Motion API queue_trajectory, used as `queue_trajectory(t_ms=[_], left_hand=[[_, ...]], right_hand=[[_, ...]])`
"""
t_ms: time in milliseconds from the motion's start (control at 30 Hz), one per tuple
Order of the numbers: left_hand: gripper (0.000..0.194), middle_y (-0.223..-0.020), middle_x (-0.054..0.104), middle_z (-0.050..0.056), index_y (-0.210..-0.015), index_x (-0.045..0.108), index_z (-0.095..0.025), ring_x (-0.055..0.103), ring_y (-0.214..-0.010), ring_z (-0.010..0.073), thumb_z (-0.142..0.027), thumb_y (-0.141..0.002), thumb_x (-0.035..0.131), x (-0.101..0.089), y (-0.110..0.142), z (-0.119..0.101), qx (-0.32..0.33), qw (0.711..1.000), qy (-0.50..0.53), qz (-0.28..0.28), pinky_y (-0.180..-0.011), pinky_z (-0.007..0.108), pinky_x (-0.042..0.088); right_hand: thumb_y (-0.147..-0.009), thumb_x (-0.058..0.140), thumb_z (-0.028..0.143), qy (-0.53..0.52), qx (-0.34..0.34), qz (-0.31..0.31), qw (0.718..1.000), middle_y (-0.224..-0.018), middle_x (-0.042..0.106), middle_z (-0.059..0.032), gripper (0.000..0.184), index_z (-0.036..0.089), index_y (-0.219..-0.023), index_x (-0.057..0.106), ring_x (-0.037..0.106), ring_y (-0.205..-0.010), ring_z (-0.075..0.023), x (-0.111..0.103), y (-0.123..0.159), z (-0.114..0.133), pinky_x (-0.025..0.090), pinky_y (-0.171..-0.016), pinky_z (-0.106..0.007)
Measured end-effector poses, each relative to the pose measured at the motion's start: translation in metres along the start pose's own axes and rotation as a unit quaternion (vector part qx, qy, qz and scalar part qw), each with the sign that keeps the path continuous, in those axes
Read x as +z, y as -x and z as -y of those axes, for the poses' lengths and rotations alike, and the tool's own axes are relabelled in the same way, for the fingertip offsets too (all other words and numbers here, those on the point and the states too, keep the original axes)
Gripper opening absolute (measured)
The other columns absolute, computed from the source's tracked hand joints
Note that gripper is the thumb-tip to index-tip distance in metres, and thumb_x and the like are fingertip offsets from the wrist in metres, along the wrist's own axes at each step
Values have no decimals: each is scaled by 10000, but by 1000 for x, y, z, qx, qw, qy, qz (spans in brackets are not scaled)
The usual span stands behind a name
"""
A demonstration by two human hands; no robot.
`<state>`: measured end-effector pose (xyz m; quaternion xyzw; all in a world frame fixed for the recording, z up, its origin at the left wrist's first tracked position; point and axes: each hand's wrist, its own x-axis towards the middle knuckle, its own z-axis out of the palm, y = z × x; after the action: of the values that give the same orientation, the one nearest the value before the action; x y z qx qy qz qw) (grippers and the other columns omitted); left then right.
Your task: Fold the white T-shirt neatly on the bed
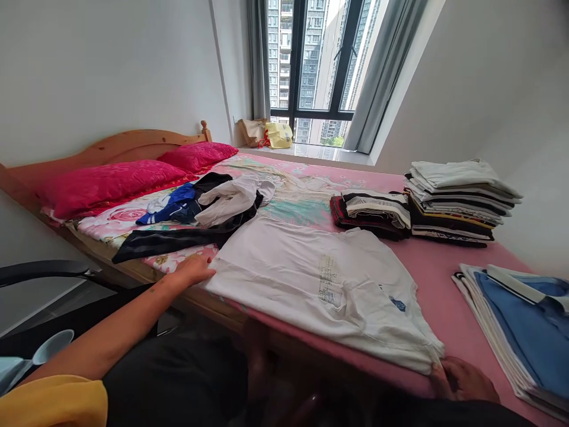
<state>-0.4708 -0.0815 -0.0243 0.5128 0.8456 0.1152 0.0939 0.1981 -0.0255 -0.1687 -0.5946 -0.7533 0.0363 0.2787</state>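
A white T-shirt (275,261) with a printed text block and a small blue mark lies spread along the near edge of the bed. My left hand (194,271) is closed on its hem corner at the left. At the other end, my right hand (466,379) pinches the shirt near a sleeve or shoulder, low on the right; part of that hand is in shadow. Some creases run across the shirt's middle. Just beyond the left hand lies a heap of loose clothes (226,201), with black, blue and white pieces.
Folded clothes stand in a tall stack (457,196) and a lower pile (373,210) at the back right. Blue and white folded shirts (524,326) lie at the right edge. Red pillows (115,184) rest by the headboard. A chair armrest (44,270) is at the left.
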Motion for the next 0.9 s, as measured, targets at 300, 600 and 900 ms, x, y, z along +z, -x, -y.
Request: queue_trajectory(t_ms=[300,600,900], left_hand=[[375,-1372,476,56,-1224,547,-257,424,-1246,192,-285,-900,360,50,22,-69,503,853,-93,100,-1074,323,266],[270,-1184,591,66,-994,658,-254,493,-1131,221,-321,-853,437,53,23,-139,483,871,-61,71,-1010,370,315],[243,-940,631,72,-893,664,-226,563,-910,226,-393,-788,523,88,64,-288,491,857,-29,153,-830,370,378]], right_hand=[[-768,413,446,89,-9,-41,995,-852,651,-101,304,247,-691,629,577,-829,-287,-6,0,11,433,-774,-418],[-750,459,389,92,4,-64,994,-838,647,-67,257,223,-674,639,546,-820,-225,-3,-2,12,410,-801,-349],[-749,485,373,67,24,-75,995,-839,640,-58,212,243,-671,633,534,-837,-220,-9,-4,22,413,-820,-359]])
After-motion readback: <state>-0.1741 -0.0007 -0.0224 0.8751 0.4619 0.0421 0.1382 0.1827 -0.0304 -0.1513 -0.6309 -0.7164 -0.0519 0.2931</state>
